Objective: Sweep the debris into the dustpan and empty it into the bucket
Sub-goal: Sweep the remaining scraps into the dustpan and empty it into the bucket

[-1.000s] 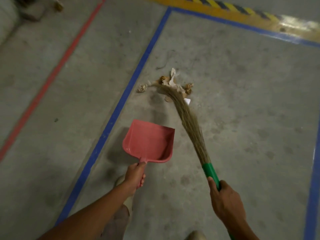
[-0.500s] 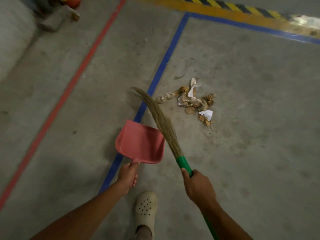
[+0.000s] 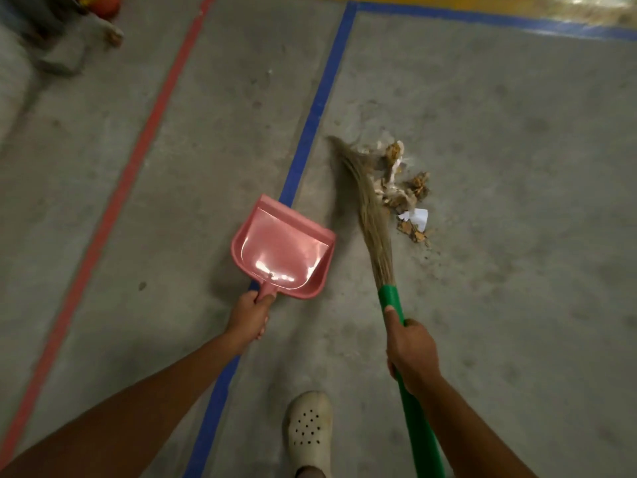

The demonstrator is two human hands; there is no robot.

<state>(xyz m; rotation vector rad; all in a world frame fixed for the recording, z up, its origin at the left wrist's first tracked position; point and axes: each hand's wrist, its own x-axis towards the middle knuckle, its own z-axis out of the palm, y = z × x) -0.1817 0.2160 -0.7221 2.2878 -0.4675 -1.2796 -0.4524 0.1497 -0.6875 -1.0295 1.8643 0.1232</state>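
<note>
A pink dustpan (image 3: 281,248) is held low over the concrete floor, its mouth pointing away from me and over the blue line. My left hand (image 3: 249,315) grips its short handle. My right hand (image 3: 412,353) is closed around the green handle of a grass broom (image 3: 370,215). The broom's straw head lies against the left side of a small pile of debris (image 3: 401,191), made of dry brown scraps and bits of white paper. The pile is to the right of the dustpan, about a pan's width away. No bucket is in view.
A blue floor line (image 3: 312,122) runs from the far middle toward me, with a red line (image 3: 138,157) to its left. A yellow strip (image 3: 517,3) edges the far side. My white clog (image 3: 308,429) stands near the bottom. Dark clutter (image 3: 69,25) sits at the top left.
The broom head has swung right from the blue line onto the left edge of the pile. The dustpan has tilted so that its inside faces up. The view has moved closer to the pile.
</note>
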